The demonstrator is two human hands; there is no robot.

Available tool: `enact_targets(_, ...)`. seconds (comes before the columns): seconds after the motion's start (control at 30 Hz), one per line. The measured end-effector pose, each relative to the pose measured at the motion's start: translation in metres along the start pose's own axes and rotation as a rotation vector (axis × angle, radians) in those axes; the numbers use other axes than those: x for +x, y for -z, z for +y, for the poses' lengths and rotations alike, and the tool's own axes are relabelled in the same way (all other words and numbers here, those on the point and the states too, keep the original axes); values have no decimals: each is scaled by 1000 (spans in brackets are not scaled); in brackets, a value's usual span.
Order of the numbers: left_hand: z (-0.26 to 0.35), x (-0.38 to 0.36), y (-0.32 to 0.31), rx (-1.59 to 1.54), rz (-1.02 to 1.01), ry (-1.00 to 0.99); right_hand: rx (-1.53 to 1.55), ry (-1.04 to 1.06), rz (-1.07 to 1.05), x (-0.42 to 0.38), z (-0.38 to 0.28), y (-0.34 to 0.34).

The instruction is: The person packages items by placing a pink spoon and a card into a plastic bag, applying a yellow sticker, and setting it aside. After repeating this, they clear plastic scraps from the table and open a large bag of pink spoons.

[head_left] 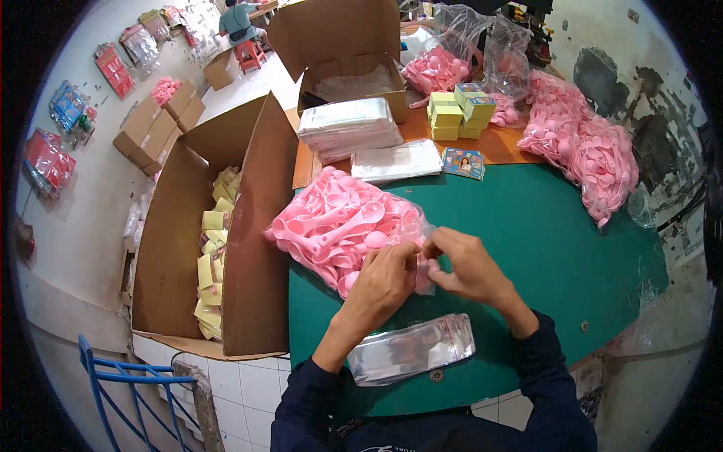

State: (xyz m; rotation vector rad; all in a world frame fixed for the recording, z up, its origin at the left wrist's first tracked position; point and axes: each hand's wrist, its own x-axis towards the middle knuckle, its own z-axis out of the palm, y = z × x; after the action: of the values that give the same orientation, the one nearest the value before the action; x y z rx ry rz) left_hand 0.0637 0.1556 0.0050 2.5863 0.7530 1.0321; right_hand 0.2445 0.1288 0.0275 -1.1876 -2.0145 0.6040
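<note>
A clear plastic bag of pink spoons (331, 215) lies on the green tabletop in front of me. At its right edge, my left hand (382, 277) is closed with bent fingers against the thin plastic. My right hand (467, 264) pinches the same edge between thumb and fingers, close beside the left. The exact grip of the fingertips is partly hidden. Nearer to me, below both hands, lies a small pile of clear plastic sleeves (410, 352).
Left of the table stands a tall cardboard box (260, 248) holding yellow-carded packs. Behind are stacked white sleeves (350, 128), printed cards (462, 163), yellow card blocks (444, 117) and another bag of pink spoons (595, 151). A person (239, 24) sits far back.
</note>
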Motion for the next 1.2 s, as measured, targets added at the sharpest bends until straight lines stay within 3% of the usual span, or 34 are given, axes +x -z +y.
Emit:
enact_targets(0.17, -2, -7, -11, -78, 140, -56, -114, 129, -11, -1, -2, 4)
enact_targets(0.67, -8, -13, -10, 3, 13, -294, -120, 155, -210, -1, 6, 10)
enact_targets(1.07, -10, -13, -10, -63, 24, -284, -363, 259, -118, -6, 11, -7)
enact_targets(1.2, -14, -16, -15, -67, 21, -290, -355, 209, -40, -9, 16, -10)
